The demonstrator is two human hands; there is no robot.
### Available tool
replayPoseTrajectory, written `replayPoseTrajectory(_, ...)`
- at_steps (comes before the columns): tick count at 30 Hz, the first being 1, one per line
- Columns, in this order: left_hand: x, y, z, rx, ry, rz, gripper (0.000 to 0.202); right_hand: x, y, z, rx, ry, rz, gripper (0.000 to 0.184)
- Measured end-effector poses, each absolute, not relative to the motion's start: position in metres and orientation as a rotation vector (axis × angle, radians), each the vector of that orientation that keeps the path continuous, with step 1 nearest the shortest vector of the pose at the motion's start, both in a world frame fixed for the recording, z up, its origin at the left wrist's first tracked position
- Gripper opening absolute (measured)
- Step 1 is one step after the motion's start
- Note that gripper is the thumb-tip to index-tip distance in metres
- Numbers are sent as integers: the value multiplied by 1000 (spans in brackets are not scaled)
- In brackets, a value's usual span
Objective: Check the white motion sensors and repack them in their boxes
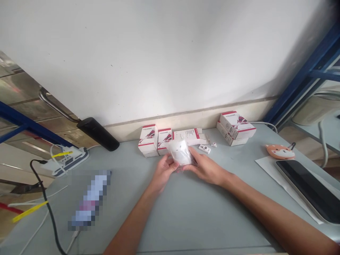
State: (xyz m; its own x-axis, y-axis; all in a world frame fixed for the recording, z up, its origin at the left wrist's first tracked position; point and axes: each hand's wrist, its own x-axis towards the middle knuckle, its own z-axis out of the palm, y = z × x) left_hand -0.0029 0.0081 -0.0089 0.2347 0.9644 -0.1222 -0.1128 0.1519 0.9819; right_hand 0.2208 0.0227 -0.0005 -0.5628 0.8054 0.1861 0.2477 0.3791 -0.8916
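Between both hands is a white rounded object in a clear plastic bag (179, 152), held just above the grey table; its exact kind does not show. My left hand (163, 170) grips its lower left side, thumb across the front. On the right side, my right hand (204, 164) has its fingers closed round the bag. Behind the hands stand white and red boxes (148, 139), and a flattened-looking white and red carton (187, 136) lies beside them. A small white part (204, 148) with dark spots rests to the right of the bag.
Stacked boxes (235, 127) stand at the back right. A dark-screened device (310, 189) lies on paper at the right, near an orange animal-faced case (280, 151). On the left are a black cylinder (98, 134), a power strip (71, 161), cables and a blurred-out device (90, 200).
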Motion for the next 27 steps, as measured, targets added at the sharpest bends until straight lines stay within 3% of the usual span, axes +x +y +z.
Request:
replayPoseTrajectory(8, -11, 9, 1, 950, 834, 905, 46, 208, 19, -3, -786, -1733, 1414, 65)
replayPoseTrajectory(12, -17, 6, -3, 876, 703, 888, 52, 206, 13, -2, -745, -1707, 1505, 60)
replayPoseTrajectory(22, -12, 6, 2, 858, 701, 836, 44, 211, 13, -2, -842, -1743, 1534, 59)
replayPoseTrajectory(27, -11, 6, 2, 859, 696, 838, 51, 211, 18, -7, -953, -1641, 1516, 63)
